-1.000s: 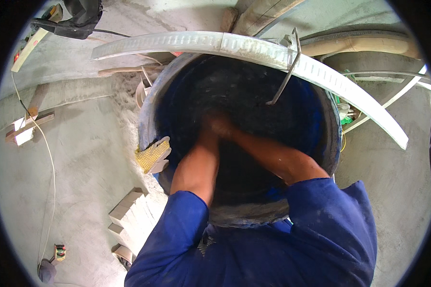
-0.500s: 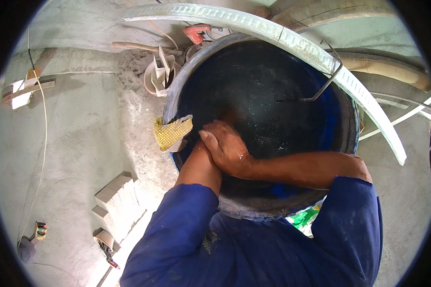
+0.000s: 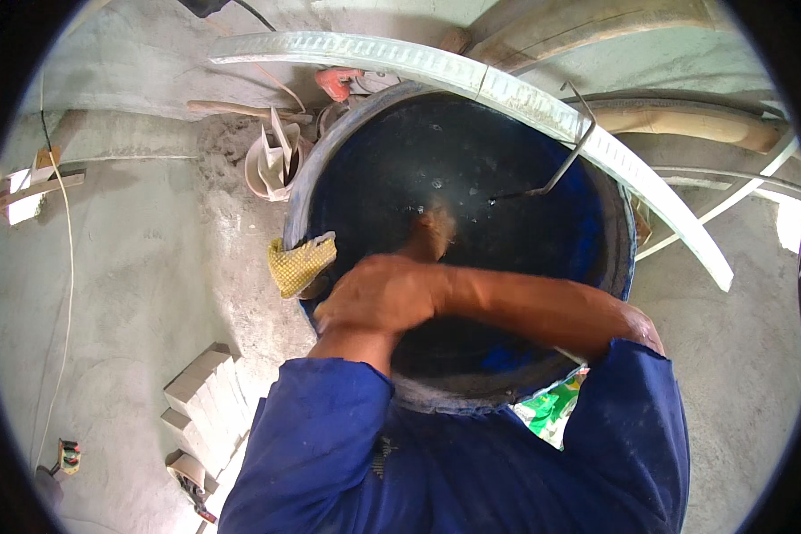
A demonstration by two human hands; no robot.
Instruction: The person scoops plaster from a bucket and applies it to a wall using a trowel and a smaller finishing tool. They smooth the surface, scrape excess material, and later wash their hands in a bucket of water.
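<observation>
A round blue barrel (image 3: 298, 191) stands in front of me, holding dark water (image 3: 472, 160). My left arm reaches down into it, and my left hand (image 3: 432, 233) is at the water's surface, smeared by motion, its fingers not readable. Crossing over from the right, my right hand (image 3: 374, 298) is wrapped round my left forearm (image 3: 351, 345) below the sleeve. Over the barrel's left rim hangs a yellow textured cloth (image 3: 301, 265). A bent metal rod (image 3: 561, 169) dips into the barrel from its right side.
A long perforated metal strip (image 3: 507, 87) lies across the barrel's far side. Left of the barrel are a bucket with pale offcuts (image 3: 273, 160) and a red power tool (image 3: 336, 83). Pale blocks (image 3: 206, 396) are stacked at lower left. A green-and-white bag (image 3: 552, 408) shows beneath the near rim.
My right hand has slid along the left forearm toward the elbow. My left hand now shows at the water's surface, where before it was hidden. The whole view has shifted slightly.
</observation>
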